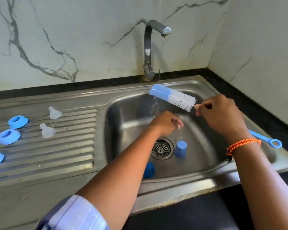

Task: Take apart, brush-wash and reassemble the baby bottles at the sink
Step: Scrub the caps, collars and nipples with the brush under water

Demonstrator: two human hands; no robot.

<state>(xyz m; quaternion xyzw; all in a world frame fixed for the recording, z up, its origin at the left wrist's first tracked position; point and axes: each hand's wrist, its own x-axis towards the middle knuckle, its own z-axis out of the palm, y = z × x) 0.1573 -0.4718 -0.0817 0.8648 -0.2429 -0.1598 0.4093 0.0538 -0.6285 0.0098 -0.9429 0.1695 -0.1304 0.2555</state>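
Head view. Right hand pinches the wire stem of the bottle brush, fingers curled tight on it; the brush's blue sponge tip sits under the thin stream from the tap. Left hand is low in the sink basin, fingers curled downward; whether it holds anything I cannot tell, blur. 2 blue caps lie in the basin by the drain. On the drainboard: 3 blue collar rings, 2 clear teats. No bottle body clearly visible. A blue brush handle lies at the sink's right edge.

Judgement: step is wetting the brush. Rotate the stem so all bristles pass under the stream, not just the tip; keep the brush over the basin to contain splash.
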